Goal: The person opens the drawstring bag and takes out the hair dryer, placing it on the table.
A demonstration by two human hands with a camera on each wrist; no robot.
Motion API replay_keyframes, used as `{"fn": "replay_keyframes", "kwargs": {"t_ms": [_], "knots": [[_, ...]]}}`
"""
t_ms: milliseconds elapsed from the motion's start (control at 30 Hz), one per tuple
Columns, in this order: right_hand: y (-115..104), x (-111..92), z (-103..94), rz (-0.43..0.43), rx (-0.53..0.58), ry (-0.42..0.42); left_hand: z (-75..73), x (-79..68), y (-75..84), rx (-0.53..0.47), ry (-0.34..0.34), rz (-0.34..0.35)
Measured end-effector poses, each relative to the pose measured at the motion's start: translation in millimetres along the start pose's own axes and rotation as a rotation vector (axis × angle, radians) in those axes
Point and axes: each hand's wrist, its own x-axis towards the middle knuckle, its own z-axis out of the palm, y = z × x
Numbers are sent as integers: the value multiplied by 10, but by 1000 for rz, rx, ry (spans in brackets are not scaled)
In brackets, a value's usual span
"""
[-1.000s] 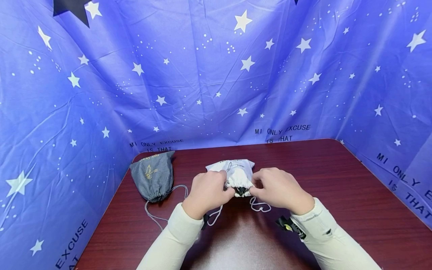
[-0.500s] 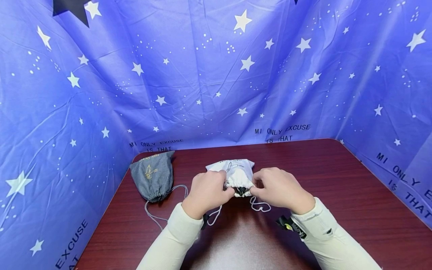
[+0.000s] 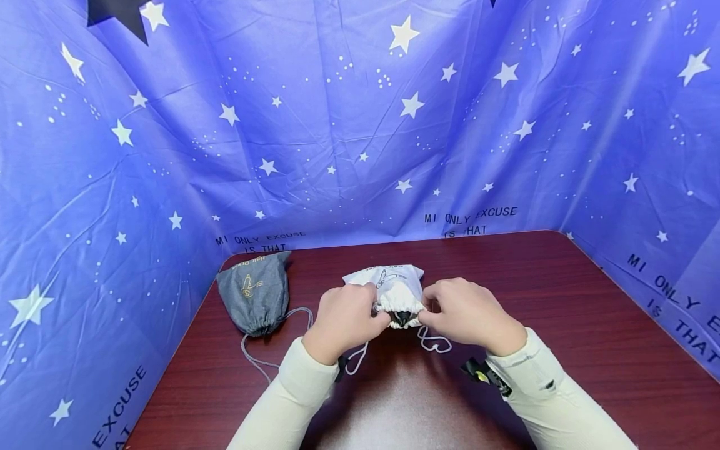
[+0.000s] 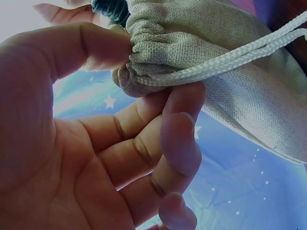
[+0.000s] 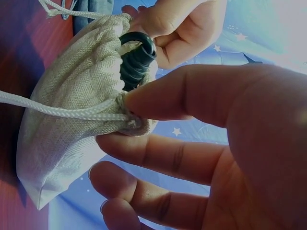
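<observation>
A white drawstring bag point(image 3: 399, 287) with a printed hair dryer picture lies mid-table, its gathered mouth facing the person. My left hand point(image 3: 345, 322) pinches the left side of the mouth between thumb and curled fingers. On the opposite side my right hand point(image 3: 469, 315) pinches the rim between thumb and index finger, beside the white cord point(image 5: 57, 111). Between the hands the mouth gapes. Inside it shows a black ribbed piece with a loop point(image 5: 136, 60), like a cord's end sleeve; the rest of it is hidden in the cloth.
Left of the hands lies a grey drawstring bag point(image 3: 253, 297) with yellow print, drawn together at its mouth, its grey cords point(image 3: 255, 359) trailing toward the left forearm. The dark red table point(image 3: 568, 300) is bordered by blue star-patterned cloth point(image 3: 337, 137).
My right hand has shifted slightly to the right, and the bag's mouth is a little wider. The left hand and the grey bag stay put.
</observation>
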Motion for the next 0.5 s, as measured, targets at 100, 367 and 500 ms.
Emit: {"fn": "replay_keyframes", "kwargs": {"t_ms": [100,367,500], "knots": [[1,-1,-2,-1,0,-3,-6,0,2,-2,-1,1],[11,-1,-2,1,0,-7,-20,-1,-8,-3,4,-1],[11,-1,-7,3,-2,-9,-16,2,-14,-8,0,-1]]}}
